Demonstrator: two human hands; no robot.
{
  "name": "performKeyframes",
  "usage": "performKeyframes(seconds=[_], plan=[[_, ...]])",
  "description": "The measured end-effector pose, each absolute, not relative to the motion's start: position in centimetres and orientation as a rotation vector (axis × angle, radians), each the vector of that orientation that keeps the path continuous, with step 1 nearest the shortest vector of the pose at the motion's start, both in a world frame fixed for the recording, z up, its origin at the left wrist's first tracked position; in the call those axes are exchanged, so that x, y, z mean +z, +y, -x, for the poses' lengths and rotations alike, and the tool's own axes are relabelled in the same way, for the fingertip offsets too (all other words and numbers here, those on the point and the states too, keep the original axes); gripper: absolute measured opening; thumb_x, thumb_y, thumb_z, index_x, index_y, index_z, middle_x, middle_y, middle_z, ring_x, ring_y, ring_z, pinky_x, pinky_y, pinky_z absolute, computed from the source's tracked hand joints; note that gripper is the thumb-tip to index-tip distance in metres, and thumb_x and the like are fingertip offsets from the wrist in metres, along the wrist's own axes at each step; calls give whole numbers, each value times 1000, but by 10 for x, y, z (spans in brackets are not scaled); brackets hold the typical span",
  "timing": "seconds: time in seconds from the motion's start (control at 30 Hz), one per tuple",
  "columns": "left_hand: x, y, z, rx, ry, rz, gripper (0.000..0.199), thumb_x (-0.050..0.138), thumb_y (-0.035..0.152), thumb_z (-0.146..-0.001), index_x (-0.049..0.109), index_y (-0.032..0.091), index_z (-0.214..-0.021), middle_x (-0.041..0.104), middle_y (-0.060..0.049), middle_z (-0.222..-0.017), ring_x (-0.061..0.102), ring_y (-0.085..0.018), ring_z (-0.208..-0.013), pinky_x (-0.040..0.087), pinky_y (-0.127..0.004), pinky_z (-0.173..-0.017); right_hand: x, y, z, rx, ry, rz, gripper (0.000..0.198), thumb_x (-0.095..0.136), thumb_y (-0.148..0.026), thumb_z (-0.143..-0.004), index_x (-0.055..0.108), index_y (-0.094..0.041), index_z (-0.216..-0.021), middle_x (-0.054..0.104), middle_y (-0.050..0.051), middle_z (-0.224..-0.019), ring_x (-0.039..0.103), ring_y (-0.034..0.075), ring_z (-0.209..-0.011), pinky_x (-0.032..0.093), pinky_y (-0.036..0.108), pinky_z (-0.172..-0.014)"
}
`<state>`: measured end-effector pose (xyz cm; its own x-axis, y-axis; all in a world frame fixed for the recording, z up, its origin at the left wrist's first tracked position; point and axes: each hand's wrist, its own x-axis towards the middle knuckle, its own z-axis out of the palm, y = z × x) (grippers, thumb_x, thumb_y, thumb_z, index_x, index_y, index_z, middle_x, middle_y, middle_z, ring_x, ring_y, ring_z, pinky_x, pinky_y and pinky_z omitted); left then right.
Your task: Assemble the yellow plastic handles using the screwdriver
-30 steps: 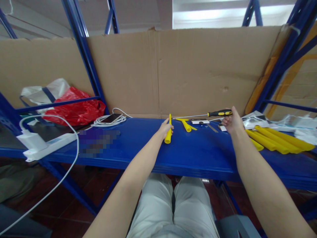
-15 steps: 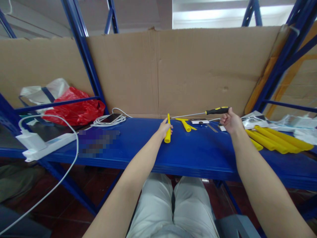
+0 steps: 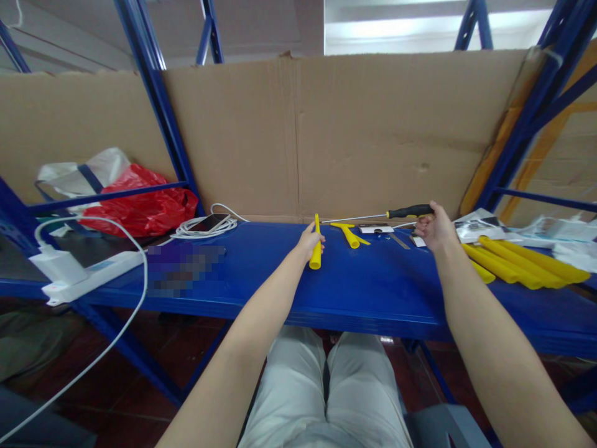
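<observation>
My left hand [image 3: 308, 242] grips a short yellow tube [image 3: 316, 251], held nearly upright over the blue shelf [image 3: 354, 292]. My right hand [image 3: 435, 231] holds a long screwdriver [image 3: 405, 212] by its black and yellow handle. Its thin shaft points left, level above the shelf, towards the top of the tube. Between the hands lies another yellow piece [image 3: 349, 234] with a flared end.
Several long yellow tubes [image 3: 522, 262] lie at the right, with white packets [image 3: 480, 229] behind them. A phone on a coiled white cable [image 3: 208, 224], a red bag [image 3: 140, 199] and a white power strip [image 3: 79, 270] sit at the left. Cardboard [image 3: 326, 137] backs the shelf.
My right hand with the screwdriver has shifted slightly left and down after a small lift. The handle has rolled, showing more black. The left hand and tube have hardly moved.
</observation>
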<state>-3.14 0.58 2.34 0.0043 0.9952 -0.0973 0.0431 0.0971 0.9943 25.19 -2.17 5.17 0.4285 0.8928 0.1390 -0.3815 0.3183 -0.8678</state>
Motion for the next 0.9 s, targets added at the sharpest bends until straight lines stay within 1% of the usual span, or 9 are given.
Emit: performKeyframes(seconds=[0.17, 0.27, 0.33, 0.43, 0.53, 0.6, 0.7, 0.8, 0.9], plan=[[22, 8, 32, 1109, 1272, -1181, 80, 45, -3, -76, 25, 29, -147, 52, 4, -61, 44, -8, -39, 40, -21, -44, 48, -19, -254, 859, -776, 854, 37, 63, -58, -74, 54, -23, -77, 28, -10, -38, 26, 6, -29, 19, 18, -27], [22, 7, 31, 1110, 1277, -1178, 80, 45, -4, -76, 26, 28, -147, 52, 4, -61, 44, -7, -39, 39, -20, -43, 48, -20, -255, 870, -773, 844, 39, 61, -61, -74, 53, -23, -78, 31, -10, -39, 28, 6, -30, 21, 18, -28], [23, 6, 31, 1110, 1278, -1174, 81, 46, -4, -75, 26, 28, -147, 52, 4, -60, 43, -7, -38, 38, -19, -42, 50, -21, -255, 904, -735, 841, 36, 58, -58, -78, 49, -23, -73, 36, -8, -41, 32, 7, -32, 25, 17, -29], [24, 5, 30, 1111, 1278, -1170, 80, 46, -5, -75, 27, 29, -146, 52, 5, -61, 42, -6, -36, 37, -18, -41, 53, -24, -254, 960, -693, 836, 33, 53, -48, -85, 41, -23, -67, 44, -6, -45, 38, 8, -36, 30, 17, -32], [24, 4, 30, 1113, 1280, -1166, 80, 46, -5, -76, 27, 29, -146, 52, 4, -62, 42, -6, -37, 37, -19, -41, 53, -25, -253, 992, -706, 831, 31, 51, -39, -87, 39, -21, -65, 46, -5, -47, 40, 7, -38, 31, 16, -33], [24, 5, 31, 1119, 1287, -1159, 80, 46, -5, -76, 27, 29, -146, 52, 4, -62, 43, -6, -38, 38, -19, -42, 52, -24, -253, 991, -726, 835, 32, 55, -38, -86, 38, -21, -64, 44, -5, -45, 38, 7, -37, 29, 16, -32], [23, 6, 31, 1131, 1285, -1152, 81, 46, -5, -75, 26, 29, -146, 52, 4, -62, 43, -6, -38, 39, -20, -44, 49, -21, -254, 949, -746, 835, 36, 63, -43, -80, 38, -21, -65, 38, -8, -43, 33, 6, -34, 26, 17, -30], [22, 7, 32, 1136, 1278, -1156, 82, 46, -5, -74, 27, 28, -146, 51, 5, -61, 43, -6, -38, 39, -20, -44, 48, -18, -256, 899, -735, 835, 35, 66, -45, -77, 41, -22, -68, 39, -8, -44, 32, 5, -34, 25, 16, -30], [22, 7, 32, 1134, 1277, -1165, 81, 46, -5, -74, 28, 29, -146, 51, 5, -60, 43, -6, -38, 39, -20, -44, 48, -16, -256, 882, -714, 852, 36, 67, -44, -76, 39, -22, -67, 38, -8, -44, 32, 5, -34, 25, 17, -30]])
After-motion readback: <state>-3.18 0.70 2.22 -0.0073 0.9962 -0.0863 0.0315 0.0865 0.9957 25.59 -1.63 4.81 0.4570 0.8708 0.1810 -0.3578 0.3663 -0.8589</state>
